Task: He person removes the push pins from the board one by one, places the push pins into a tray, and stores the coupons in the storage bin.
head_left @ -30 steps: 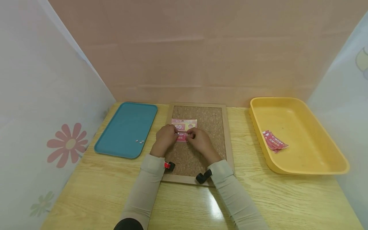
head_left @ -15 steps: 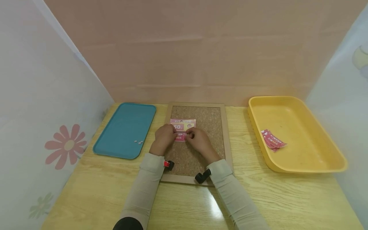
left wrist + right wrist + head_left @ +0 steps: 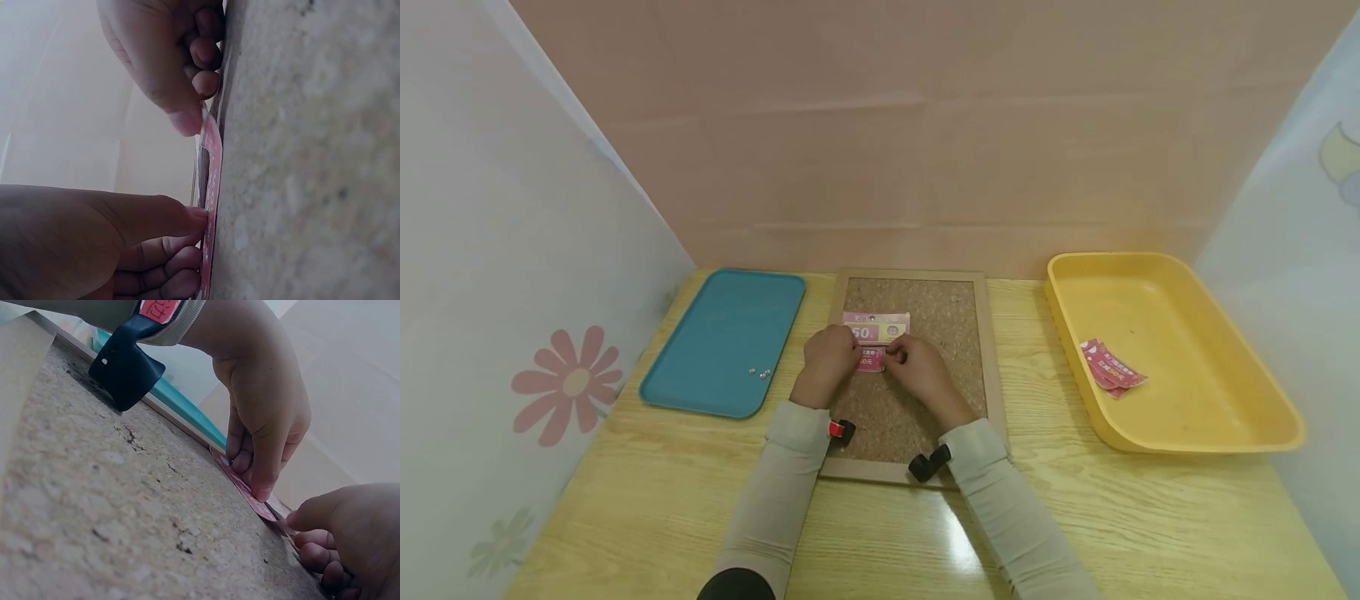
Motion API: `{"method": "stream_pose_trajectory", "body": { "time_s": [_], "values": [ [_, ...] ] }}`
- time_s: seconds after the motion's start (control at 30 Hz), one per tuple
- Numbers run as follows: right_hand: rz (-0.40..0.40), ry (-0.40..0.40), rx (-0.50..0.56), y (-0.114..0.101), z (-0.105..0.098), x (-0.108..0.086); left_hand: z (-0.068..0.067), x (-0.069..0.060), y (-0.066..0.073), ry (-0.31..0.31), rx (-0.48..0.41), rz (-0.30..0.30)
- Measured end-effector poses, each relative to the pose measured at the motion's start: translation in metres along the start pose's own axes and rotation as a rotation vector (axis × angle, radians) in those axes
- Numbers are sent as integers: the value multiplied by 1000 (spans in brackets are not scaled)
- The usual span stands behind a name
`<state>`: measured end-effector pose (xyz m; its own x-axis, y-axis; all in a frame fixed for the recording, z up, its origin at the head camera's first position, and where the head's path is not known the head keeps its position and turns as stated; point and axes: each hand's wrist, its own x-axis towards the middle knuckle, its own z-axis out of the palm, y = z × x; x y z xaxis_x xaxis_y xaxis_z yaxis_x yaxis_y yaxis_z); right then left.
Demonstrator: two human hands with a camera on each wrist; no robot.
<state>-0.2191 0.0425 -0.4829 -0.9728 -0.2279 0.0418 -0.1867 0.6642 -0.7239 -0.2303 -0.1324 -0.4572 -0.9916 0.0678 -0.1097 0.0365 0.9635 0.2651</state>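
Observation:
A cork board (image 3: pixel 895 425) in a wooden frame lies between the forearms. On its upper part is a pink coupon (image 3: pixel 891 318), with a smaller-looking pink coupon (image 3: pixel 871 360) just below it, flat or nearly so. My left hand (image 3: pixel 829 365) holds the lower coupon's left end; in the left wrist view the thumb of that hand (image 3: pixel 81 240) lies on the coupon (image 3: pixel 214 181), the other fingers curled. My right hand (image 3: pixel 927 375) pinches its right end, which lifts slightly in the left wrist view. Fingers partly cover both coupons.
On the left lies a blue tray (image 3: pixel 722 350) with several small shiny pieces (image 3: pixel 764 374) near its right edge. A deep yellow tray (image 3: pixel 1195 367) stands on the right, pink coupons (image 3: pixel 1111 368) inside. A wall rises behind the table.
Both hands stay at the lower coupon with hardly any movement. The head view has shifted slightly.

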Motion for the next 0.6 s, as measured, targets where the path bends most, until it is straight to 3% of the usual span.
{"method": "stream_pose_trajectory", "body": {
  "time_s": [0.3, 0.6],
  "values": [
    [-25, 15, -25, -2, -1, -1, 2, 0, -1, 40, 1, 21],
    [-22, 0, -22, -2, -1, -1, 2, -2, -2, 42, -9, 25]
  ]
}}
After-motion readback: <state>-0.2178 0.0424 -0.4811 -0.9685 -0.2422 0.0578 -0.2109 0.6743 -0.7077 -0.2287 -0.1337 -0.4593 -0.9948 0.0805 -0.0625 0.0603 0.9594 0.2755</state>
